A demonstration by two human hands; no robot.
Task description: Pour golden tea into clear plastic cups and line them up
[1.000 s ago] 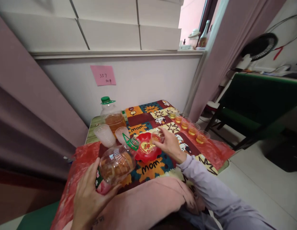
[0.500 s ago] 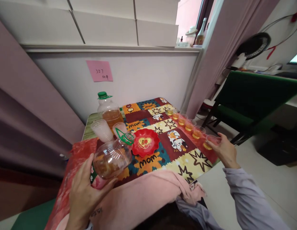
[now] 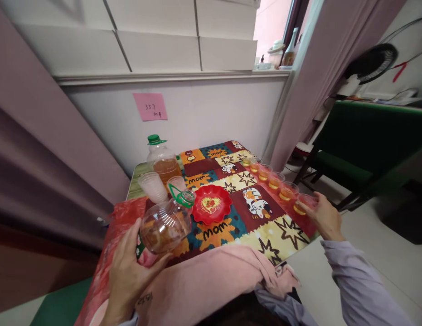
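My left hand (image 3: 131, 267) is wrapped round a clear plastic jug (image 3: 166, 226), which tilts to the right with its uncapped mouth and green carry ring uppermost. Amber liquid shows low inside it. At the table's right edge my right hand (image 3: 324, 215) grips a clear plastic cup (image 3: 304, 204) holding a little amber liquid. That cup stands at the near end of a row of several similar cups (image 3: 275, 181). Between the hands lies a red scalloped plate (image 3: 227, 203) with a gold heart in its middle.
A second jug (image 3: 166, 165) with a green cap stands at the back left. Before it are a stack of plastic cups (image 3: 152, 186) and another cup (image 3: 176, 183). A patterned mat (image 3: 214, 233) covers the table. A green chair (image 3: 374, 145) stands to the right.
The whole view has shifted slightly, so things appear a little further right and lower. Both hands keep their hold on the jug and the cup.
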